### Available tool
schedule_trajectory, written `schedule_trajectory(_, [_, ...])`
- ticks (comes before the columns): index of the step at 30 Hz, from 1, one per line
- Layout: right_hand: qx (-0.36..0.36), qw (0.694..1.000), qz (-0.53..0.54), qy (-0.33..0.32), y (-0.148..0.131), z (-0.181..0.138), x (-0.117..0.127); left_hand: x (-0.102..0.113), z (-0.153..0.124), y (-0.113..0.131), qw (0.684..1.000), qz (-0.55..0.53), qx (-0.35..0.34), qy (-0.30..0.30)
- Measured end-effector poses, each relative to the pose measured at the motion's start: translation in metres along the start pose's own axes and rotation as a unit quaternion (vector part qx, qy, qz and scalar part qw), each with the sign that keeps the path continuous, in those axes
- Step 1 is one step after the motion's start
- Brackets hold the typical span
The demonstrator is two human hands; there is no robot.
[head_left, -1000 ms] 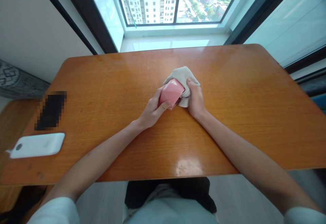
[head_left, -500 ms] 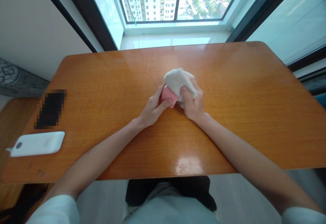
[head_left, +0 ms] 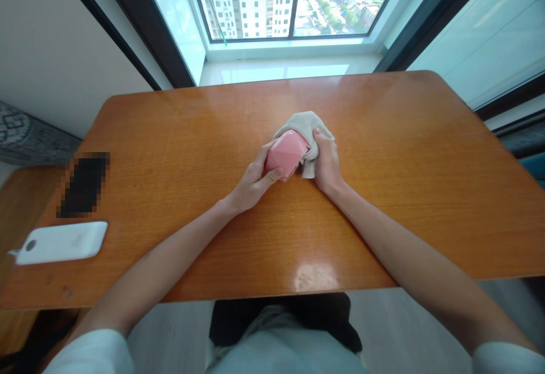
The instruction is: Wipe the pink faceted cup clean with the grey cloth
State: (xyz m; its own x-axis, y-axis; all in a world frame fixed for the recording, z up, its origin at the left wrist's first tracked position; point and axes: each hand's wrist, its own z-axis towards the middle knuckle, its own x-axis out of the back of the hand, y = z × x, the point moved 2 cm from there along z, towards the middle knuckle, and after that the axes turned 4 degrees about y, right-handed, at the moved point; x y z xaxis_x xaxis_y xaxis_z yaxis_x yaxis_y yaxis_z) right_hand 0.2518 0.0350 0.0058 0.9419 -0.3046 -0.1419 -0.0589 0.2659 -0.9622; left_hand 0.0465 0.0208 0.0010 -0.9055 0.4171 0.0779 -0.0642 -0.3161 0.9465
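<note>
A pink faceted object [head_left: 288,151], whose exact kind I cannot make out, is gripped by my left hand [head_left: 255,182], thumb on its near side. My right hand [head_left: 328,161] is closed on a light grey cloth [head_left: 309,127], its thumb pressing on top. The cloth lies against the far and right sides of the pink object, and a fold hangs below. My right fingers are mostly hidden behind the cloth. Both hands are above the middle of the wooden table [head_left: 204,135].
At the table's left lie a white flat device [head_left: 63,242] with a short cord and a dark blurred-out rectangle [head_left: 84,185]. A window [head_left: 293,5] with a sill stands beyond the far edge. A patterned grey cushion [head_left: 34,135] is at the far left.
My right hand and the cloth have shifted off the top of the pink object toward its far right side. More of the pink surface shows now. My left hand keeps its grip.
</note>
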Motion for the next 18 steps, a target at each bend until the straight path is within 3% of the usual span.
schedule_trajectory(4, [0.052,0.997,-0.064,-0.002,-0.008,-0.011,0.005,-0.001,0.001,0.002,0.998,0.021,-0.031,-0.043])
schedule_trajectory(6, [0.136,0.984,-0.112,-0.020,-0.013,-0.014,0.009,-0.002,0.000,0.001,0.997,0.023,-0.028,-0.070])
schedule_trajectory(9, [0.301,0.932,-0.189,-0.075,-0.022,-0.018,0.009,-0.003,-0.003,0.000,0.997,0.011,-0.032,-0.067])
schedule_trajectory(11, [0.366,0.897,-0.223,-0.108,-0.028,-0.021,0.006,-0.002,-0.005,-0.001,0.998,0.004,-0.044,-0.046])
schedule_trajectory(15, [0.409,0.863,-0.255,-0.153,-0.035,-0.027,-0.002,0.000,-0.005,0.002,0.998,0.022,-0.065,0.016])
schedule_trajectory(18, [0.409,0.859,-0.252,-0.176,-0.036,-0.031,-0.005,0.001,-0.005,0.005,0.997,0.026,-0.053,0.042])
